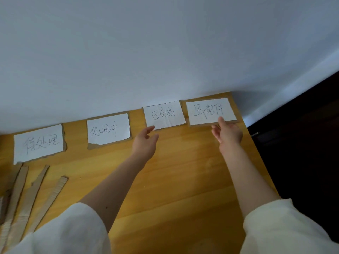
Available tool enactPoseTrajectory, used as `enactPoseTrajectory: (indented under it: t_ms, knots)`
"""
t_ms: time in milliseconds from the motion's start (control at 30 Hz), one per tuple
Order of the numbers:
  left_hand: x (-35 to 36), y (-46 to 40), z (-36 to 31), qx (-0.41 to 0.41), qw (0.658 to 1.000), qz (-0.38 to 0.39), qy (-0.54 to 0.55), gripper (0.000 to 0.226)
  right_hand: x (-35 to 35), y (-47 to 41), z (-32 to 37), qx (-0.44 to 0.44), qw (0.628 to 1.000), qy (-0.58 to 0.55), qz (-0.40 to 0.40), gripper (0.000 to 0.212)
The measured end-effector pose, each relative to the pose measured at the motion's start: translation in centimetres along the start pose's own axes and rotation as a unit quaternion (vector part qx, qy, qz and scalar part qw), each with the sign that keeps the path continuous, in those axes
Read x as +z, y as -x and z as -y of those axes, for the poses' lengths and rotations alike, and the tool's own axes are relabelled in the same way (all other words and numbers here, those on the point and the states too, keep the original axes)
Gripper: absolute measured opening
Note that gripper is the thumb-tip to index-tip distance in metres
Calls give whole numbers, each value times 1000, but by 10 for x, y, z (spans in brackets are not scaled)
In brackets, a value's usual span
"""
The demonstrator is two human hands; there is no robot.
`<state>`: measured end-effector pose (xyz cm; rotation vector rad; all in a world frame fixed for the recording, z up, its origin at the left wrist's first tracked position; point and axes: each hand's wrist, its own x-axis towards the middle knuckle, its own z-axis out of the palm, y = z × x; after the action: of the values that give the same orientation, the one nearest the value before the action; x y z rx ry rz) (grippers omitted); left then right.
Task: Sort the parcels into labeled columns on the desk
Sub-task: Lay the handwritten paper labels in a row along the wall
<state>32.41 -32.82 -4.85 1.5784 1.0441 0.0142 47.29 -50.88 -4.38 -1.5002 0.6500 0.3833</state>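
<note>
Several handwritten paper labels on cardboard backing lie in a row along the desk's far edge by the wall. From left they are a first label (38,143), a second label (108,130), a third label (163,114) and a fourth label (211,111). My left hand (145,142) reaches to the near edge of the third label, fingers apart, holding nothing. My right hand (228,132) touches the near edge of the fourth label with its fingertips, and holds nothing that I can see. No parcels are in view.
Several long cardboard strips (23,195) lie on the wooden desk (183,180) at the near left. A white wall (146,52) rises right behind the labels. The desk's right edge drops to a dark floor (302,153).
</note>
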Motion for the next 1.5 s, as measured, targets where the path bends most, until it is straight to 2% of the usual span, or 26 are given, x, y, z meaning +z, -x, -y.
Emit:
enactPoseTrajectory:
  t_ms: [167,467,733,833,933,1000,1100,1167,1233,1333,1500]
  knots:
    - [9,-6,-6,38,995,-7,-88,42,-4,-33,6,-1,1000,6,-30,31]
    - [18,-21,-1,46,989,2,-142,44,6,-64,0,-8,998,57,-38,30]
    - [21,-33,4,58,983,5,-176,45,10,-75,-9,-10,993,100,-55,49]
    - [22,-37,4,62,980,3,-189,46,13,-74,-12,-23,983,168,-73,59]
    - [22,-38,4,66,975,4,-213,47,14,-69,-14,-75,956,264,-107,60]
    - [23,-38,3,66,970,5,-233,49,15,-65,-19,-156,924,334,-101,51]
    - [25,-40,3,65,963,8,-260,50,18,-63,-30,-280,830,481,-23,39]
    - [26,-41,3,61,961,11,-270,51,21,-65,-37,-295,776,558,20,41]
    - [26,-41,3,59,961,12,-271,51,23,-69,-42,-287,744,603,34,44]
    - [24,-40,4,56,963,8,-263,51,23,-75,-41,-284,733,618,25,44]
    - [19,-41,10,48,966,4,-252,50,30,-80,-34,-269,744,611,17,43]
